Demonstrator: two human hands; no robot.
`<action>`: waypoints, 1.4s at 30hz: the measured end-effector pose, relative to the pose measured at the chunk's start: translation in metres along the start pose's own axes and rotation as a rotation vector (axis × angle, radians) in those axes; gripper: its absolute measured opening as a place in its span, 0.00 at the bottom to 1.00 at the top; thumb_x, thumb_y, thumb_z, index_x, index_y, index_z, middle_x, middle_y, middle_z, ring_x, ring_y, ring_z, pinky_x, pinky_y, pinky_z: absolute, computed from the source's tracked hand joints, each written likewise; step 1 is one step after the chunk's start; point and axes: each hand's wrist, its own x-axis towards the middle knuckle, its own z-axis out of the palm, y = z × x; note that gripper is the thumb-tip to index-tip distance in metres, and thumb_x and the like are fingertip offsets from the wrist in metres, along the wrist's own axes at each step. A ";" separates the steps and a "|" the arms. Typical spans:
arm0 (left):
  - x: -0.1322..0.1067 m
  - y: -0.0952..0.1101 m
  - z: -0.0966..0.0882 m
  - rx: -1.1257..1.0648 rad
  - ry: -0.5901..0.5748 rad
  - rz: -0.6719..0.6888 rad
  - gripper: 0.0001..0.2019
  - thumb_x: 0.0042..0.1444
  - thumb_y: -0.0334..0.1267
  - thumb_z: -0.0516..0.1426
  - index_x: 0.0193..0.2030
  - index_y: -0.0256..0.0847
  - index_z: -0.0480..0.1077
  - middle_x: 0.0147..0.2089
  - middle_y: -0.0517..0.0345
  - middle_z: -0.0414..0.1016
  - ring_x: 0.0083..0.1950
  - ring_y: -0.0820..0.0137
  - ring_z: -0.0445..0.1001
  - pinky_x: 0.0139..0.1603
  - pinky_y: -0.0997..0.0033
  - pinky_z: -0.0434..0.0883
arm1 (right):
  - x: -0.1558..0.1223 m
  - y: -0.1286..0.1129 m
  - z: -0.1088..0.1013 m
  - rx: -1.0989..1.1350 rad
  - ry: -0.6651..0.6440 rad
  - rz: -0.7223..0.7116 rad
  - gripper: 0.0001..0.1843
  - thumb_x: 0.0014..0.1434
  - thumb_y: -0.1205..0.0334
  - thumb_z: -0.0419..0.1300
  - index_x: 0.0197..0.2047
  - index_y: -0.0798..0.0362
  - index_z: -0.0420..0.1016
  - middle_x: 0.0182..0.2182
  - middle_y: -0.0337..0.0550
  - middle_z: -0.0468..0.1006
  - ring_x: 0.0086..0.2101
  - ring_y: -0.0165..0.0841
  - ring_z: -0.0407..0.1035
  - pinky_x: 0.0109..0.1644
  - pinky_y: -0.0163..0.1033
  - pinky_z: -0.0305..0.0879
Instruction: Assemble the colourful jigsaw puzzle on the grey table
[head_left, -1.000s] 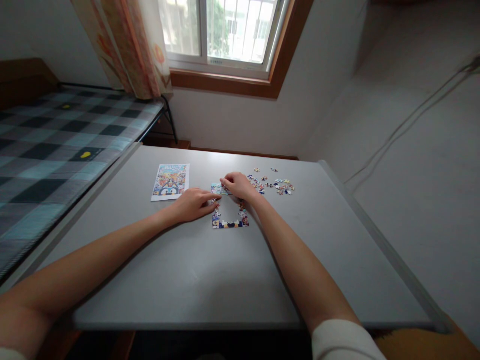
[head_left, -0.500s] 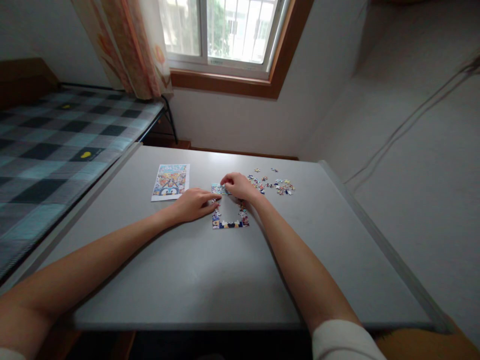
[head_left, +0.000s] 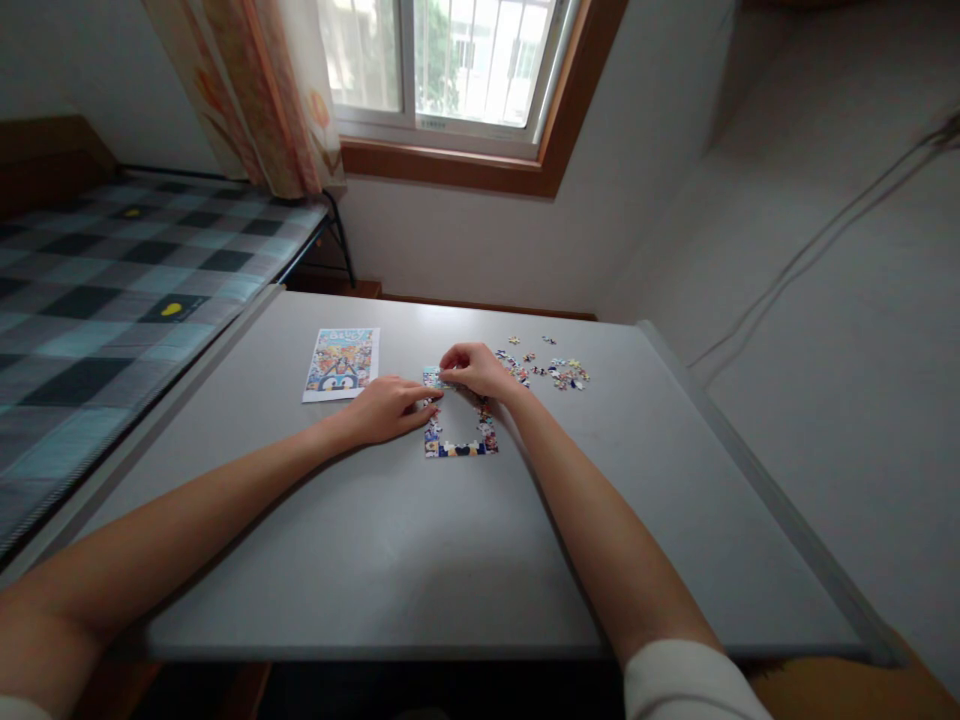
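Note:
A small jigsaw puzzle frame (head_left: 460, 448) with only its border joined lies in the middle of the grey table (head_left: 390, 540). My left hand (head_left: 386, 407) rests flat beside the frame's left side, fingers stretched and touching its upper left edge. My right hand (head_left: 474, 369) sits over the frame's top edge, fingers curled in a pinch on the top strip of joined pieces (head_left: 430, 376). A pile of loose puzzle pieces (head_left: 555, 370) lies just right of my right hand.
A colourful reference picture (head_left: 342, 363) lies flat left of the hands. A bed with a checked cover (head_left: 97, 290) stands against the table's left edge. A window with a curtain (head_left: 255, 90) is behind the table, and a wall runs along the right.
My right hand has shifted slightly left along the frame's top edge and its fingers have curled tighter. My left hand has stayed where it was.

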 end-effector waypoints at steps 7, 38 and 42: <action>-0.001 -0.002 0.002 -0.033 -0.007 -0.006 0.16 0.65 0.44 0.53 0.51 0.42 0.76 0.33 0.55 0.80 0.34 0.67 0.77 0.40 0.69 0.70 | -0.002 -0.002 -0.003 -0.064 -0.082 -0.079 0.14 0.55 0.70 0.60 0.45 0.57 0.81 0.31 0.41 0.78 0.28 0.26 0.65 0.36 0.33 0.64; 0.000 0.003 -0.002 0.032 -0.061 -0.069 0.17 0.64 0.45 0.54 0.54 0.41 0.74 0.31 0.56 0.78 0.34 0.67 0.76 0.40 0.70 0.68 | -0.003 -0.010 -0.004 -0.185 0.047 -0.176 0.14 0.55 0.73 0.57 0.41 0.56 0.81 0.38 0.45 0.78 0.33 0.27 0.69 0.42 0.35 0.67; 0.001 0.004 -0.003 0.042 -0.049 -0.066 0.17 0.64 0.44 0.54 0.55 0.41 0.73 0.30 0.58 0.77 0.33 0.68 0.76 0.39 0.70 0.68 | -0.001 -0.011 -0.004 -0.124 0.080 -0.129 0.09 0.54 0.72 0.60 0.37 0.58 0.81 0.34 0.46 0.81 0.35 0.30 0.72 0.44 0.37 0.67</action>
